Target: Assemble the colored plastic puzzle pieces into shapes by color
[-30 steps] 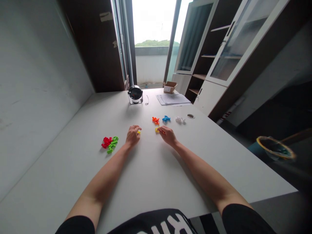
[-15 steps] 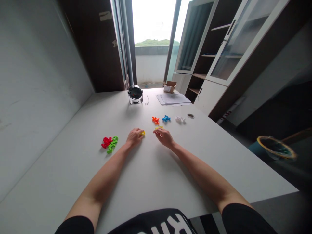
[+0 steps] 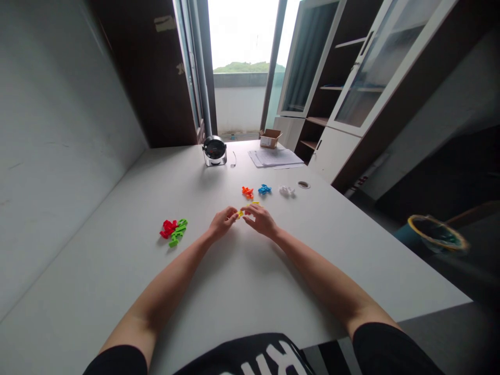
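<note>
Head-cam view only, looking down past both forearms onto a long white table (image 3: 117,271). Left hand (image 3: 223,223) and right hand (image 3: 261,220) up close together around mid-table, fingers closed and pinching a yellow plastic piece (image 3: 241,213) between them. Another thin yellow bit (image 3: 254,203) poking out just past the right hand toward the far edge, maybe part of the same piece, hard to tell from here. Exact finger placement also partly hidden by the hands themselves.

Just beyond the hands, a loose row of little parts: an orange plastic piece (image 3: 247,192), a blue plastic piece (image 3: 264,189), then a white plastic piece (image 3: 286,191), with a round cable grommet (image 3: 303,184) set into the table off to the right. Over toward the left edge, a red plastic cluster (image 3: 168,228) touching a green plastic cluster (image 3: 177,232), both a bit apart from the left hand.

Up by the far edge, a round black-and-silver device (image 3: 214,151) with a thin wire (image 3: 233,159) beside it, then a stack of papers (image 3: 273,157) and a small cardboard box (image 3: 270,138). Past the right edge, down on the floor, a yellow-rimmed bin (image 3: 436,233).
</note>
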A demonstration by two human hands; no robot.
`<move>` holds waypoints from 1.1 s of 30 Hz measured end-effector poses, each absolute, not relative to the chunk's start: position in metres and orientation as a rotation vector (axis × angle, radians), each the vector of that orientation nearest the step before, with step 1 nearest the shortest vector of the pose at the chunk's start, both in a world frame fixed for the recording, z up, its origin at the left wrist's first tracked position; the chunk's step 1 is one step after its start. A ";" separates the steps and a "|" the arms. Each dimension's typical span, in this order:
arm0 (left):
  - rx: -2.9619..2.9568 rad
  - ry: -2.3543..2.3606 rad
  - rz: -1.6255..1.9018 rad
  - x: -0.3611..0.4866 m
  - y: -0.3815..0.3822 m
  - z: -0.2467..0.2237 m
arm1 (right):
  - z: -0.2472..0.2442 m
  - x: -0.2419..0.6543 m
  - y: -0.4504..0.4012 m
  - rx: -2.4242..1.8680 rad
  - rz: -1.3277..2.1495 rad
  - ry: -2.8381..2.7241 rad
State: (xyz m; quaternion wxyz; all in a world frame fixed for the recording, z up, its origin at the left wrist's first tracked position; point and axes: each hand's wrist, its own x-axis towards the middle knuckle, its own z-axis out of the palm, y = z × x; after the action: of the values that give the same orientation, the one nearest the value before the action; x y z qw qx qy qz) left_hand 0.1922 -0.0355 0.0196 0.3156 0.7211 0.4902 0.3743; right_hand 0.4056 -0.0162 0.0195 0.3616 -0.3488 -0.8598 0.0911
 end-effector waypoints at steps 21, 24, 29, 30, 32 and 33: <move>1.678 1.029 1.025 0.196 -0.028 0.008 | 0.020 0.407 -0.016 -0.798 0.131 -2.272; 1.700 1.091 1.061 0.196 -0.028 0.006 | 0.017 0.407 -0.015 -0.818 0.114 -2.260; 1.758 1.058 1.054 0.194 -0.030 0.008 | 0.017 0.408 -0.015 -0.848 0.066 -2.261; 1.774 1.058 1.049 0.193 -0.031 0.008 | 0.017 0.408 -0.015 -0.848 0.060 -2.262; 1.794 1.072 1.041 0.193 -0.031 0.009 | 0.019 0.408 -0.016 -0.850 0.055 -2.262; 1.795 1.079 1.038 0.193 -0.031 0.008 | 0.019 0.408 -0.017 -0.851 0.052 -2.263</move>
State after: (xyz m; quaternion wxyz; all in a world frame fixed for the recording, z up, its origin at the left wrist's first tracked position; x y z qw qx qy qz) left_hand 0.1929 -0.0314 0.0084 0.3914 0.7066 0.4249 0.4085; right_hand 0.4076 -0.0166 0.0193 0.3537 -0.3291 -0.8753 0.0203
